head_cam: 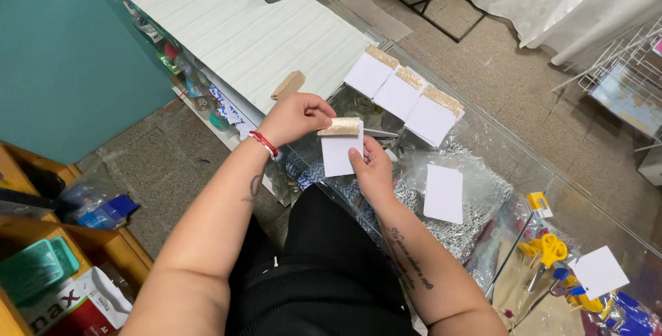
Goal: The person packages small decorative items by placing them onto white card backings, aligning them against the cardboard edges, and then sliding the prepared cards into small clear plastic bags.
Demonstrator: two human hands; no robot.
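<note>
I see both hands grasping a small white paper card with gold glitter strip (340,147): left hand (295,118) fingers pinching the strip, right hand (373,168) gripping its lower edge above the glass bench (483,143).

Over a glass tabletop (483,129), the left hand (295,118) pinches a gold glitter strip (340,126) onto a small white card (339,155) steadied by the right hand (373,168).
</note>
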